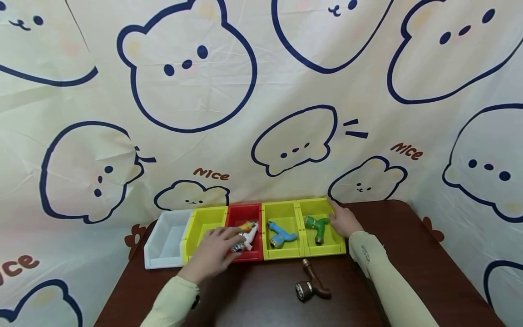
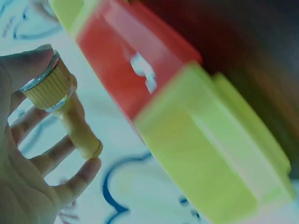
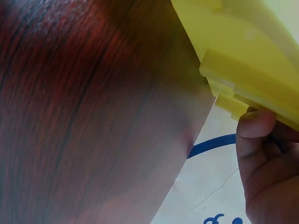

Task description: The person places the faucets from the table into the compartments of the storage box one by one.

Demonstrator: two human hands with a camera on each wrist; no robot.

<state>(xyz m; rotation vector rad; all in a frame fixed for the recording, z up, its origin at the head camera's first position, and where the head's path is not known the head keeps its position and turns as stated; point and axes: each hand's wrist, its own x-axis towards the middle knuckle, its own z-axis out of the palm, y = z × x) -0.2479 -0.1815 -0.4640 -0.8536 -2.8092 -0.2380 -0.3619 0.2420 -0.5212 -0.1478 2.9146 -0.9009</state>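
Observation:
My left hand (image 1: 213,253) reaches over the red bin (image 1: 250,209) in the head view. In the left wrist view it holds a yellow tap (image 2: 74,109) with a ribbed knob, thumb and fingers round it. A white tap (image 1: 249,237) lies in the red bin, partly hidden by the fingers. My right hand (image 1: 344,220) grips the side rim of the rightmost yellow bin (image 1: 339,247); its thumb (image 3: 257,123) shows close against the yellow plastic in the right wrist view. Inside that bin lies a green tap (image 1: 318,228).
A blue tap (image 1: 282,235) lies in the neighbouring yellow bin. To the left stand another yellow bin (image 1: 208,218) and a white bin (image 1: 169,236). In front of the row, a brown tap (image 1: 312,281) lies on the dark wooden table (image 1: 261,295). A printed cloth hangs behind.

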